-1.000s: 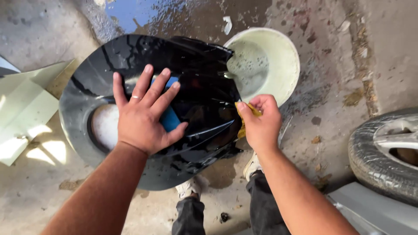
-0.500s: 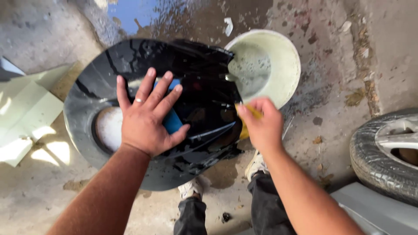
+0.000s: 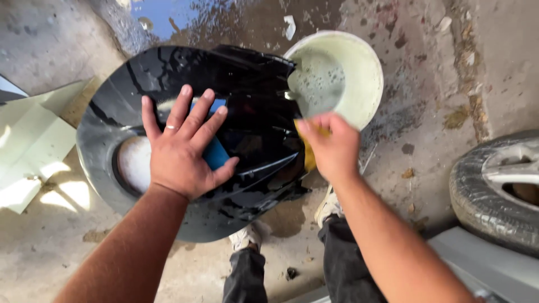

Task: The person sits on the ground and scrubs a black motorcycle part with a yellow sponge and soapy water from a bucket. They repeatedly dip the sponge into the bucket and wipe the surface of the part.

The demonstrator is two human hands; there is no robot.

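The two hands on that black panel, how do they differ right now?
The left hand lies flat with fingers spread on the wet black panel; the right hand is curled at the panel's edge, beside the pale bucket. The left hand holds nothing and wears a ring; the right hand grips a yellow sponge and shows no ring. Both are bare and touch the panel.

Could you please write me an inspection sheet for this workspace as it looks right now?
Surface: concrete floor, wet puddle at top.
Job's things: glossy black panel, wet; yellow sponge; pale bucket of soapy water.
Clutter: pale cardboard at left, scattered debris.
Grippers: left hand flat on panel, fingers spread; right hand gripping sponge.
Cables: nothing seen.
Surroundings: tyre at right.
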